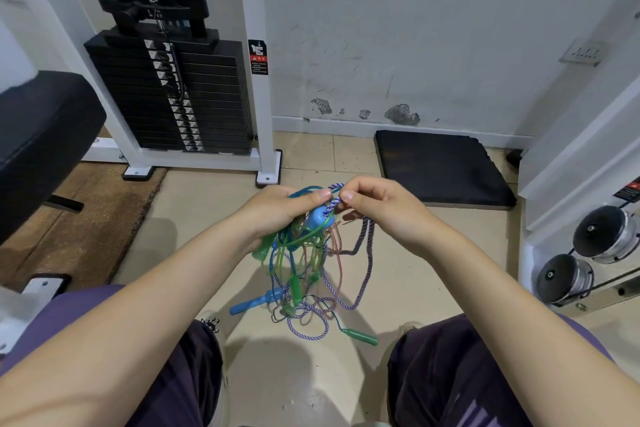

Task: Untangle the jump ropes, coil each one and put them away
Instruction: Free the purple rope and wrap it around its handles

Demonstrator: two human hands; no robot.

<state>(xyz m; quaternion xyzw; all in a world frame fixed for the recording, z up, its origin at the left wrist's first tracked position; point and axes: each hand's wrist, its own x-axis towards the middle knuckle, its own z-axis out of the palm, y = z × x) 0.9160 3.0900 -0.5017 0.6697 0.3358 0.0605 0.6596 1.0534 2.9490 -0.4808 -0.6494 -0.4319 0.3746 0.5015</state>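
A tangle of jump ropes [304, 253] hangs between my knees over the tiled floor. It mixes blue, green, brownish and purple-white braided cords. My left hand [277, 211] grips the top of the bundle, with a blue handle [320, 218] just under its fingers. My right hand [377, 208] pinches the purple-white braided rope [334, 204] beside the left thumb. A second blue handle [252, 303] and a green handle [360, 336] dangle near the floor, and another green handle [297, 288] hangs in the middle.
A white weight machine with a black plate stack [180, 94] stands ahead on the left, beside a black padded bench [38, 128]. A black mat [440, 166] lies against the wall. Chrome dumbbells [602, 236] sit on a rack at right.
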